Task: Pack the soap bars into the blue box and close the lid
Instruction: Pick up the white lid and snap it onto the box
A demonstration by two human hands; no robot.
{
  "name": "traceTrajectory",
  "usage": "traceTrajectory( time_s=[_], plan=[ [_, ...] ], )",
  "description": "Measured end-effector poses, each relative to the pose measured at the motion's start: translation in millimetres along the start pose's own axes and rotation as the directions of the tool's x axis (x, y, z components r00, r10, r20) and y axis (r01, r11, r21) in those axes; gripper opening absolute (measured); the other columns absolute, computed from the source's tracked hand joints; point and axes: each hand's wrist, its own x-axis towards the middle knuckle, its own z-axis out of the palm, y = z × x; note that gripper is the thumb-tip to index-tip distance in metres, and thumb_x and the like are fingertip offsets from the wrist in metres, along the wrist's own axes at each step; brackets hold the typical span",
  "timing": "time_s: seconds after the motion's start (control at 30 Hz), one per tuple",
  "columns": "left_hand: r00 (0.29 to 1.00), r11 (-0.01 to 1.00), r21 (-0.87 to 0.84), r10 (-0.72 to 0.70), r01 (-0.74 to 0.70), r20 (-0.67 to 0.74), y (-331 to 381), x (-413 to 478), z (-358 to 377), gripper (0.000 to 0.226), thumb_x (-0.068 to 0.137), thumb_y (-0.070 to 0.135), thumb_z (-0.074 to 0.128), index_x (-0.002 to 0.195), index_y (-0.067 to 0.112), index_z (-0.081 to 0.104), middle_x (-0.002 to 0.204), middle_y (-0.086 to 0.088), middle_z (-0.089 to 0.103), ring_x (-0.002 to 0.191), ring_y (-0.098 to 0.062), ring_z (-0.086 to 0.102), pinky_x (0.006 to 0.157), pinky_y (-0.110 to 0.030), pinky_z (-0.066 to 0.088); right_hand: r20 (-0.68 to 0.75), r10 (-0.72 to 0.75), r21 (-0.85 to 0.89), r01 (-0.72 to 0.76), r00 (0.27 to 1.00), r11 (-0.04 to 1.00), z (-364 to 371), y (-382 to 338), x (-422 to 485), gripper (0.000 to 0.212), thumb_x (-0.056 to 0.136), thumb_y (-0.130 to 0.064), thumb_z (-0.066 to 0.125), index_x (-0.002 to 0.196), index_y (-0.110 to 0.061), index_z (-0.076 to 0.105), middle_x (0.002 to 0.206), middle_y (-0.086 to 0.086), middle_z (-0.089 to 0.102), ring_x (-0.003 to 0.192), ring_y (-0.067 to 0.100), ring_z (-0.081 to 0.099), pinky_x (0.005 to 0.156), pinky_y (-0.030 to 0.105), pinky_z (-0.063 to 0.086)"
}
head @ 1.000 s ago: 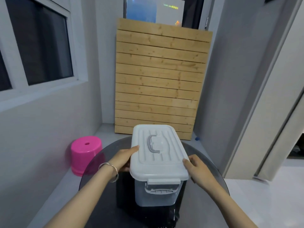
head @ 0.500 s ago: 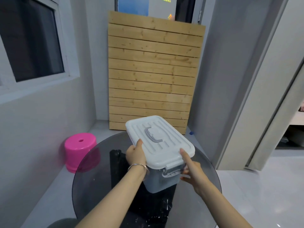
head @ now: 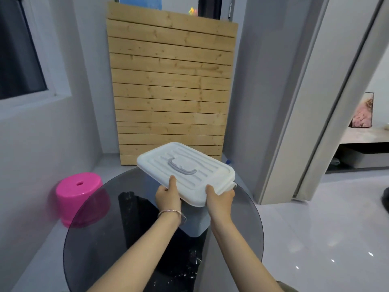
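Quick count: one white lid (head: 185, 171) with one grey handle (head: 182, 167) on it, one blue-grey box (head: 194, 224) under it, two hands, left hand (head: 168, 196) and right hand (head: 220, 198), one bracelet (head: 171, 212), one round glass desk (head: 101, 239), one pink stool (head: 79, 191), one wooden slat panel (head: 170, 81).

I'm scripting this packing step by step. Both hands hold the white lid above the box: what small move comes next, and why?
Probably set the lid aside on the glass table. Left hand and right hand both grip it, the box beneath is mostly hidden, and no soap is visible.
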Motion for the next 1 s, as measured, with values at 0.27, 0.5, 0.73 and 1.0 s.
traceTrajectory(
  time_s=[0.27, 0.5, 0.73, 1.0],
  plan=[
    [0.996, 0.979, 0.186, 0.081, -0.088, 0.047, 22, 59, -27, 0.069, 0.073, 0.032, 0.075, 0.122, 0.003, 0.036, 0.125, -0.012, 0.040, 0.102, -0.025, 0.048, 0.088, -0.034, 0.042, -0.043, -0.088, -0.090, 0.084, 0.995, 0.992, 7, 4, 3, 0.070, 0.088, -0.012, 0.048, 0.148, -0.007, 0.012, 0.156, 0.009, 0.021, 0.141, 0.029, 0.029, 0.111, 0.048, 0.034],
    [0.983, 0.988, 0.131, -0.100, 0.081, 0.151, 46, 111, -28, 0.071, 0.073, 0.036, 0.071, 0.132, 0.012, 0.040, 0.129, -0.010, 0.052, 0.111, -0.028, 0.051, 0.098, -0.042, 0.042, 0.017, -0.177, -0.241, 0.176, 0.984, 0.955, 5, 6, 4, 0.066, 0.095, -0.011, 0.039, 0.148, 0.000, 0.002, 0.158, 0.014, 0.005, 0.146, 0.028, 0.012, 0.118, 0.045, 0.022],
    [0.944, 0.985, 0.145, -0.136, 0.095, 0.301, 46, 123, -40, 0.063, 0.084, 0.045, 0.056, 0.135, 0.012, 0.042, 0.118, -0.006, 0.052, 0.107, -0.023, 0.048, 0.098, -0.031, 0.038, 0.110, -0.183, -0.260, 0.206, 0.977, 0.944, -3, 8, 12, 0.068, 0.096, -0.014, 0.039, 0.150, -0.004, -0.001, 0.160, 0.009, 0.003, 0.147, 0.025, 0.010, 0.119, 0.045, 0.020],
    [0.969, 0.983, 0.176, -0.002, -0.043, 0.249, 38, 99, -66, 0.046, 0.083, 0.042, 0.054, 0.121, 0.015, 0.050, 0.109, -0.006, 0.057, 0.100, -0.025, 0.053, 0.087, -0.037, 0.043, 0.382, -0.157, -0.164, 0.234, 0.911, 0.958, -38, -4, 41, 0.049, 0.092, -0.025, 0.053, 0.138, -0.028, 0.035, 0.137, -0.009, 0.051, 0.124, 0.012, 0.051, 0.103, 0.033, 0.042]
  ],
)
